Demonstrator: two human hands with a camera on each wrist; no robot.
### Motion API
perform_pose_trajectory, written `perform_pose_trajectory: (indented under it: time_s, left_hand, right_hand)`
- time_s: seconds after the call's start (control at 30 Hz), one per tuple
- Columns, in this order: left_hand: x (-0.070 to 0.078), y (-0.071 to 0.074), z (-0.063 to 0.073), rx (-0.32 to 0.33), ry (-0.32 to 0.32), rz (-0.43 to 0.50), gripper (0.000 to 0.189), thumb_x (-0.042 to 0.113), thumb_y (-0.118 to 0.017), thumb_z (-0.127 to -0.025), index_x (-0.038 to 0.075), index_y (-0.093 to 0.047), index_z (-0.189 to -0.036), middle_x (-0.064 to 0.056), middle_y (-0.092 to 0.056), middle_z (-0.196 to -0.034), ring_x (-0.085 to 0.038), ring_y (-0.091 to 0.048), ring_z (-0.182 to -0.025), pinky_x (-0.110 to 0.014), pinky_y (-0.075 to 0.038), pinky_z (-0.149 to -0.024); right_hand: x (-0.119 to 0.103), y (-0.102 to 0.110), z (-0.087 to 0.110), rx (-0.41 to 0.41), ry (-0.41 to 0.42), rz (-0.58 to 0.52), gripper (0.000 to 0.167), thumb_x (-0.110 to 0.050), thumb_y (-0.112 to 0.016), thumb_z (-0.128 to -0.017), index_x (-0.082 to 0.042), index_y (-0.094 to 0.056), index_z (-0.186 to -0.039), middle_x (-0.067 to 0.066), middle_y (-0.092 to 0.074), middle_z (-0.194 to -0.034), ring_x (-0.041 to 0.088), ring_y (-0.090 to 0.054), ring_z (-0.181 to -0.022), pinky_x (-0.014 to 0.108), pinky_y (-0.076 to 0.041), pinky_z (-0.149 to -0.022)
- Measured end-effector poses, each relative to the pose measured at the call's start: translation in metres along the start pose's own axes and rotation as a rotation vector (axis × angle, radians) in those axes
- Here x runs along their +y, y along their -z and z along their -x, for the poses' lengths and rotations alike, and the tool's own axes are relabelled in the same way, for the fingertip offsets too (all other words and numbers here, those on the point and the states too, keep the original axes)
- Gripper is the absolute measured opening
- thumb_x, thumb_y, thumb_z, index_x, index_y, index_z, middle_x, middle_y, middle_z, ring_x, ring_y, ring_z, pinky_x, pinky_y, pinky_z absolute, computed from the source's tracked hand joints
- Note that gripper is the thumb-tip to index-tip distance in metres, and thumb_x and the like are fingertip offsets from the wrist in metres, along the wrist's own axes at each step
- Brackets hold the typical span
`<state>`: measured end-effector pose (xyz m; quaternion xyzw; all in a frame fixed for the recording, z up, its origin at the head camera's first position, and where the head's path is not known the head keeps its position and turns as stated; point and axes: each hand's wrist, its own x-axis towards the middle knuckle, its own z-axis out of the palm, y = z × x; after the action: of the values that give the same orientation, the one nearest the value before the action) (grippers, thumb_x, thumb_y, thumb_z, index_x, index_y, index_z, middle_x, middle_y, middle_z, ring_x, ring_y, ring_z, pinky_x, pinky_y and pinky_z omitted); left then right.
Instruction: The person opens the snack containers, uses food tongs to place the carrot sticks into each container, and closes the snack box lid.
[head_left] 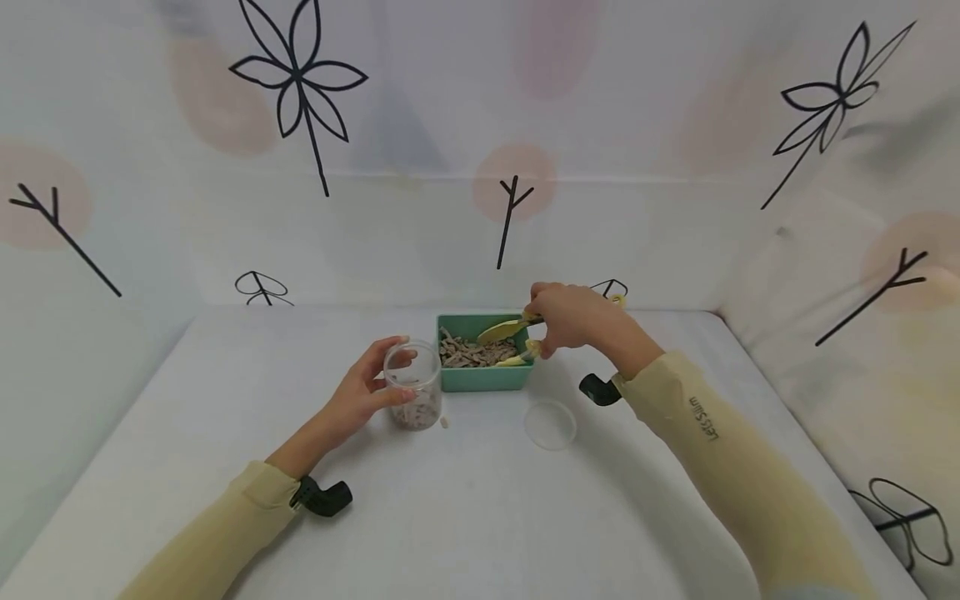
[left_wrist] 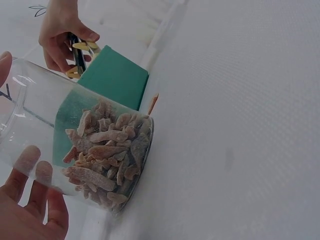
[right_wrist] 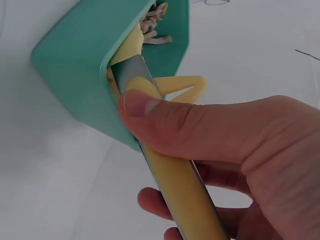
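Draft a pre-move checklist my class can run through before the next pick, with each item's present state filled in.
1. Jar steadied: ok, left hand holds it.
2. Jar uncovered: ok, clear lid lies apart.
3. Tongs held: ok, in right hand, tips apart.
4. Pieces left in green box: ok.
5. Table free of strays: not ok, one fragment beside jar.
6. Lid fits jar: cannot tell.

left hand holds clear jar | brownish pieces inside | green box beyond
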<state>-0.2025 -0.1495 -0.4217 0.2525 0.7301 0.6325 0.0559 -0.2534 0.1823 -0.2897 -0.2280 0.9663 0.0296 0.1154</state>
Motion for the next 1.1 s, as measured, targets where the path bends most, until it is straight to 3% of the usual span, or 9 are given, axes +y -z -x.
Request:
perform_pose_trajectory:
  time_s: [0.23,0.53,0.77,1.1]
  left_hand:
    - [0.001,0.000,0.001,0.000,0.002,0.002,0.068,0.007,-0.071,-0.090,0.016,-0.037,-0.149,-0.016,-0.049,-0.145,-0.029,-0.041,-0.136,-0.054,-0.035,-0.104]
    - [0.000,0.002,0.000,0.004,-0.024,0.009,0.071,0.004,-0.071,-0.090,0.005,-0.033,-0.150,-0.019,-0.048,-0.145,-0.031,-0.041,-0.136,-0.052,-0.036,-0.102]
    - [0.000,0.001,-0.003,-0.012,-0.037,0.004,0.070,0.006,-0.072,-0.090,0.010,-0.035,-0.150,-0.019,-0.048,-0.145,-0.031,-0.042,-0.135,-0.057,-0.036,-0.103]
    - [0.000,0.002,0.000,-0.002,-0.023,-0.007,0.069,0.007,-0.072,-0.090,0.011,-0.036,-0.150,-0.018,-0.049,-0.145,-0.031,-0.041,-0.136,-0.055,-0.035,-0.104]
  right_hand:
    - [0.002,-0.005,-0.007,0.001,0.023,-0.053,0.064,-0.025,-0.088,-0.077,-0.008,-0.064,-0.134,0.009,-0.054,-0.128,0.024,-0.058,-0.099,0.040,-0.051,-0.081]
    - [0.004,-0.019,-0.013,0.054,0.113,-0.076,0.057,-0.026,-0.085,-0.080,-0.006,-0.066,-0.130,0.008,-0.056,-0.119,0.021,-0.056,-0.092,0.036,-0.050,-0.077]
    - [-0.001,-0.037,-0.004,0.204,0.119,0.017,0.045,-0.031,-0.083,-0.082,-0.013,-0.073,-0.121,0.004,-0.060,-0.105,0.015,-0.056,-0.074,0.033,-0.046,-0.060]
    - [0.005,-0.038,0.007,0.307,0.119,-0.018,0.044,-0.028,-0.086,-0.078,-0.012,-0.075,-0.117,0.004,-0.063,-0.102,0.016,-0.061,-0.075,0.033,-0.049,-0.061]
